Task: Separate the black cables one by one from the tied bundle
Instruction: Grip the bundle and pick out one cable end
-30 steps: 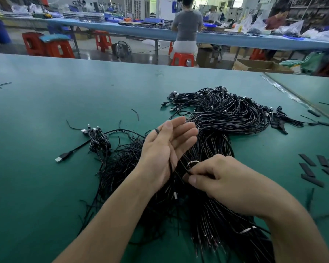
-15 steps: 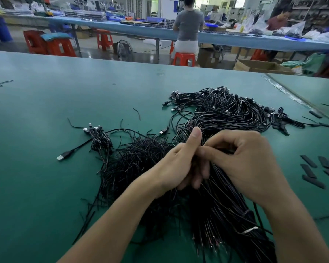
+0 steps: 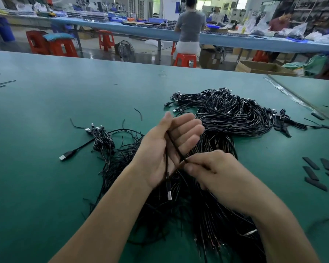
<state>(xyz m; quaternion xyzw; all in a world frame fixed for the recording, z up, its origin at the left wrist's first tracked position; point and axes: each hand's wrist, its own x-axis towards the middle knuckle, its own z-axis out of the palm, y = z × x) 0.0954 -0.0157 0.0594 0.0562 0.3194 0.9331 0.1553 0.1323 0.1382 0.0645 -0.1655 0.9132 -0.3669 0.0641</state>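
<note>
A big bundle of black cables (image 3: pixel 234 118) lies across the green table (image 3: pixel 46 186), curving from the far right down under my arms. My left hand (image 3: pixel 167 147) is held palm up above it, fingers nearly straight, with one black cable (image 3: pixel 172 144) lying across the palm under the thumb. That cable's silver USB plug (image 3: pixel 168 192) dangles below the wrist. My right hand (image 3: pixel 211 171) pinches the same cable between thumb and forefinger just right of the left palm. A smaller heap of separated cables (image 3: pixel 103 139) lies to the left.
Flat black strips (image 3: pixel 311 173) lie scattered at the right. One cable with a USB plug (image 3: pixel 64 157) sticks out leftward. A seam to a second table runs at the far right (image 3: pixel 292 95). Beyond the far edge are red stools and a seated person.
My left hand has opened from a pinch to a flat palm with a cable lying across it. My right hand has dropped lower and toward me, drawing that cable along.
</note>
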